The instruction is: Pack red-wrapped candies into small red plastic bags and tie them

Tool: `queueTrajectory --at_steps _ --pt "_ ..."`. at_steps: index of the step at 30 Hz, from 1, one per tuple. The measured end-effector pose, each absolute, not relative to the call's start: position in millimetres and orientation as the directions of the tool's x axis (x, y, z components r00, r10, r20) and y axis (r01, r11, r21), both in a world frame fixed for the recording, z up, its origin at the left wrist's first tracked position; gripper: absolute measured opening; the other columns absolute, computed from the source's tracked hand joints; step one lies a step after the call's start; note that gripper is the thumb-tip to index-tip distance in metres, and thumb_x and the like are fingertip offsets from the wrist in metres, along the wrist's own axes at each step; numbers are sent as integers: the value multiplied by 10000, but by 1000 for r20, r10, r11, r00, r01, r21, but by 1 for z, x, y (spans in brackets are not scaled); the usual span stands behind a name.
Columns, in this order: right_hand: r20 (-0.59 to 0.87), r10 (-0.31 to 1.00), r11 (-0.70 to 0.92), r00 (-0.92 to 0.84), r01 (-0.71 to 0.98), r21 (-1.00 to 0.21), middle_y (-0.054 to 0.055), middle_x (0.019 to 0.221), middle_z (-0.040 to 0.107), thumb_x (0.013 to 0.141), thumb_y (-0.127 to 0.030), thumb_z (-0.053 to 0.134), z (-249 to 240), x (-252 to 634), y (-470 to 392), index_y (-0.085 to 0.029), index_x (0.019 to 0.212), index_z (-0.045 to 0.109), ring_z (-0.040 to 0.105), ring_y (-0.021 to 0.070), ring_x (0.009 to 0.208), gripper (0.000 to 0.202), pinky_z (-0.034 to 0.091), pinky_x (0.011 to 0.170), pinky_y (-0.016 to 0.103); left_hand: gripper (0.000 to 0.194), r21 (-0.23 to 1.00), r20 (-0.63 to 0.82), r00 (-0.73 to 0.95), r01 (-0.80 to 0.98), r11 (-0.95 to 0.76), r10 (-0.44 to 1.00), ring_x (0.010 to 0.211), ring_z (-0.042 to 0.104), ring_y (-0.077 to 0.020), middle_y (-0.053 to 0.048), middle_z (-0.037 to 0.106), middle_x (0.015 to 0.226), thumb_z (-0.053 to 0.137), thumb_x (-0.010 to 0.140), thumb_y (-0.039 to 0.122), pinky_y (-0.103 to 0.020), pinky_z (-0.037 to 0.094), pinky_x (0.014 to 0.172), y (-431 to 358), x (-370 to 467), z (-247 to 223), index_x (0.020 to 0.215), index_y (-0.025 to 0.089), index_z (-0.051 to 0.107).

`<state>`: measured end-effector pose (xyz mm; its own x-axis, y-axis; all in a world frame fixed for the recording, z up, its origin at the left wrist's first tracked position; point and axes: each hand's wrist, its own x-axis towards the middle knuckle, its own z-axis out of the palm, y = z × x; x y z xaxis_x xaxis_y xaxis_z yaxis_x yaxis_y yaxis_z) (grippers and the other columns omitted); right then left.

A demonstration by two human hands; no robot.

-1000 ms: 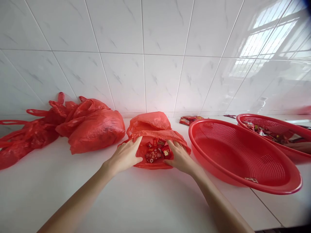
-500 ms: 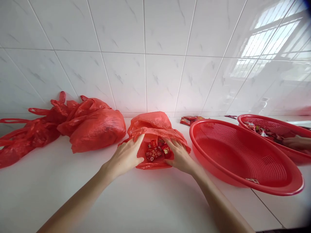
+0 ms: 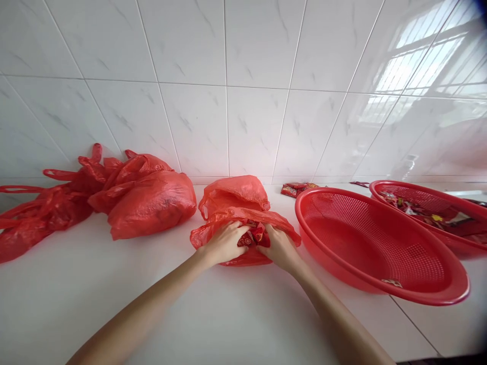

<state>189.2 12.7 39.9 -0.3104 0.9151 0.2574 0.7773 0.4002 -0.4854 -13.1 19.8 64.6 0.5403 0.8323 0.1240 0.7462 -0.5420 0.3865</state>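
Note:
A red plastic bag (image 3: 243, 215) lies on the white counter in front of me with its mouth gaping toward me. Shiny red snack packets (image 3: 260, 236) show inside it. My left hand (image 3: 227, 244) reaches into the mouth from the left, fingers curved over a dark red packet (image 3: 245, 240) and thumb apart from them. From the right, my right hand (image 3: 279, 246) is also in the mouth, its thumb and fingers spread beside the packets. Some fingertips are hidden among packets and plastic.
Filled red bags (image 3: 152, 203) sit on the left. On the right stands a red perforated basket (image 3: 350, 238) with a small packet in it. Beyond it, another basket (image 3: 460, 246) holds many packets. Some packets (image 3: 299, 188) lie by the tiled wall (image 3: 190, 121).
My left hand has moved right and deeper, from the bag's edge onto the packets. My right hand has shifted slightly inward. Another person's hand has left the far basket.

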Motion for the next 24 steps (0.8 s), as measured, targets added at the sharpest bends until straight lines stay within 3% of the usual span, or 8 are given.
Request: queueTrajectory --at_steps 5,11,15,17,20,24 --pt "194 955 284 -225 879 -383 132 1085 676 748 -176 646 36 185 14 -156 1138 541 625 284 975 404 448 746 331 514 470 151 580 671 -574 801 1151 576 -285 -101 623 1225 641 789 218 -391 489 949 30 -7 51 1298 234 574" --pt "314 917 372 -246 812 -450 90 1054 668 715 -133 585 36 186 16 -182 1196 512 606 258 963 489 464 788 340 644 598 170 545 605 -526 821 1260 526 -270 -71 559 1383 647 810 244 -394 464 1025 27 -11 52 1421 272 445" --pt "476 812 565 -338 663 -492 75 1197 629 758 -160 593 45 183 7 -234 1400 399 559 257 1110 675 443 962 392 558 738 182 514 492 -462 838 1138 621 -230 -47 638 1279 637 839 275 -351 516 956 24 -18 70 1374 260 478" --pt "497 785 613 -371 583 -533 62 1205 622 781 -159 578 50 180 1 -258 1426 375 566 237 1111 683 452 969 376 529 794 177 530 421 -438 829 1074 650 -213 -34 672 1200 651 831 274 -333 534 918 23 -21 79 1340 259 504" --pt "508 796 601 -328 527 -601 56 1158 627 793 -146 545 59 181 -5 -261 1395 397 590 217 1070 631 480 926 345 519 816 199 531 376 -440 824 1117 633 -202 -34 657 1238 635 844 263 -327 517 950 23 -22 86 1347 266 505" --pt "465 825 565 -322 497 -658 25 973 651 808 -150 503 64 190 -1 -240 1202 483 620 184 891 404 490 816 302 267 730 172 585 465 -501 793 1047 649 -192 -21 701 1135 538 910 274 -309 512 905 25 -19 80 1157 246 637"
